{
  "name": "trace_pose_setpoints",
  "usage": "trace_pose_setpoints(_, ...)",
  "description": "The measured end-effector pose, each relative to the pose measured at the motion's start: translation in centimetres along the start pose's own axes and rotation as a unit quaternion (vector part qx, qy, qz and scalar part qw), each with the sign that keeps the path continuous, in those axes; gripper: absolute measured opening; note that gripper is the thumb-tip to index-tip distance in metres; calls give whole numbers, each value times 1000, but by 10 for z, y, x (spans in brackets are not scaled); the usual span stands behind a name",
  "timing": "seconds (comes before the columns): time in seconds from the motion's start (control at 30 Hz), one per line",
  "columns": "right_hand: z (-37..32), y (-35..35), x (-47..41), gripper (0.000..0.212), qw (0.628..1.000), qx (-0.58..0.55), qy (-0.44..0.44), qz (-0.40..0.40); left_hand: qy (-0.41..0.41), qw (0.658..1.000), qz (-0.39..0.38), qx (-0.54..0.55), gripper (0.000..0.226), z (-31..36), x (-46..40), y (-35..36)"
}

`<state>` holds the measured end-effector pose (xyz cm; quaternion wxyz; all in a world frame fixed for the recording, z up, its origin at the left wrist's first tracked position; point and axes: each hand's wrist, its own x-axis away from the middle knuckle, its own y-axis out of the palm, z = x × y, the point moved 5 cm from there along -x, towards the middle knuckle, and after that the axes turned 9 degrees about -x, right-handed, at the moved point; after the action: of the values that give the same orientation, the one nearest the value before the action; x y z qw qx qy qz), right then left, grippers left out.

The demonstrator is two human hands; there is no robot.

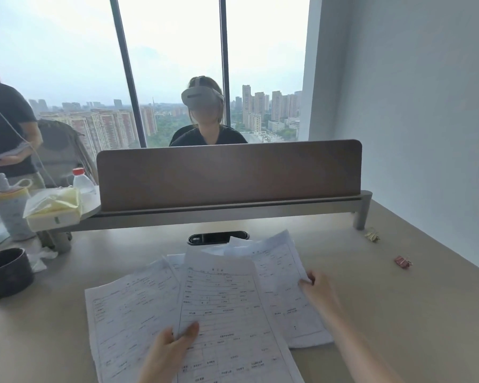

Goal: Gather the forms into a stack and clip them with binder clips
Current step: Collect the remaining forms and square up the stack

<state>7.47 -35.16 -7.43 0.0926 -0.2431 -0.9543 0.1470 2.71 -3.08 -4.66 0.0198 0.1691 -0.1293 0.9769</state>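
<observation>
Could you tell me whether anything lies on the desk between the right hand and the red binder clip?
Nothing visible does: the desk is bare between the right hand, which pinches a form's edge, and the red binder clip.

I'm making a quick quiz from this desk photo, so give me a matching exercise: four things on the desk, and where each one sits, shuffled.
Things:
1. red clip
2. gold clip
3. dark cup
4. water bottle

Places:
A. far left, behind the divider's left end
B. right side, nearest the divider's leg
C. left edge, near side
D. right side, nearer the person than the other clip

Pairs: 1-D, 2-B, 3-C, 4-A
</observation>
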Motion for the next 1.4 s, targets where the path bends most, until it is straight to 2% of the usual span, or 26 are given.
trace_pose_setpoints(0.1, -6, 6, 1, 11, 1000, -26, 7, -10, 22, 1000, 7, -17, 14, -21, -26, -2)
trace_pose_setpoints(0.23, -4, 11, 3, 12, 998, -53, 26, -15, 28, 999, -3, -21, 17, -29, -33, -3)
trace_pose_setpoints(0.43, 1, 2, 10, 7, 995, -101, 3, 9, 11, 1000, 1, -4, 18, -33, -33, -2)
trace_pose_setpoints(0.67, 4, -6, 19, 20, 998, -66, -10, -4, -4, 1000, 6, 12, 17, -37, -34, -3)
trace_pose_setpoints(0.73, 8, -5, 17, 17, 999, -43, -6, -8, -12, 1000, -1, 19, 19, -39, -35, -2)
trace_pose_setpoints(0.8, 9, -6, 17, 4, 999, -38, -1, -12, -20, 1000, -5, 19, 22, -40, -35, -3)
trace_pose_setpoints(0.93, -3, -11, 25, 42, 998, -47, -1, -49, -25, 1000, 0, 17, 24, -43, -36, -5)
trace_pose_setpoints(1.0, -15, -16, 29, 54, 997, -30, -25, -63, -30, 999, 2, 19, 27, -43, -37, -6)
trace_pose_setpoints(1.07, -32, -24, 35, 54, 997, -28, -51, -57, -33, 999, 4, 20, 28, -44, -37, -5)
trace_pose_setpoints(1.23, -85, -44, 57, 40, 989, -89, -109, -42, -34, 999, 6, 9, 25, -45, -39, -5)
trace_pose_setpoints(1.4, -125, -39, 83, 40, 972, -133, -163, -102, -33, 999, 14, 8, 20, -42, -37, -5)
